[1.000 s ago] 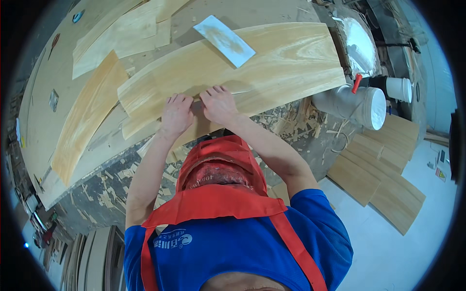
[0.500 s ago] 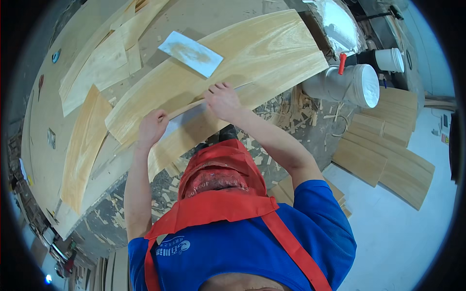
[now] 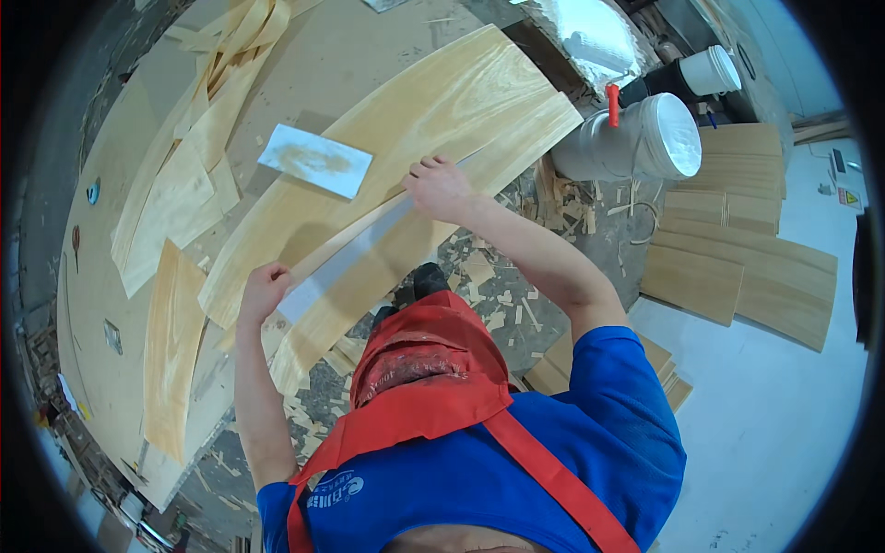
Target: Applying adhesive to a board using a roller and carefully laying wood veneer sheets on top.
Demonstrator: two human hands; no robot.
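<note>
A large curved sheet of wood veneer (image 3: 406,111) lies on the worktable, and its near edge is raised slightly between my hands. My left hand (image 3: 265,291) is closed in a pinch at the left part of this edge. Farther right, the curled fingers of my right hand (image 3: 440,189) grip the same edge. Below it, a pale grey strip (image 3: 346,263) shows between the veneer sheet and a second veneer piece (image 3: 387,263) nearer to me. On the large sheet rests a white rectangular plate (image 3: 315,160) with a brownish smear.
A narrow veneer piece (image 3: 172,355) and a pile of veneer offcuts (image 3: 175,194) lie to the left on the table (image 3: 323,60). White buckets (image 3: 668,138) stand at the right, one with a red handle (image 3: 613,106) at its rim. Wood scraps litter the floor (image 3: 516,304); wooden panels (image 3: 737,267) lie beyond.
My hands have moved farther apart along the veneer edge, uncovering more of the grey strip. The whole view has shifted, so the table's things appear farther left.
</note>
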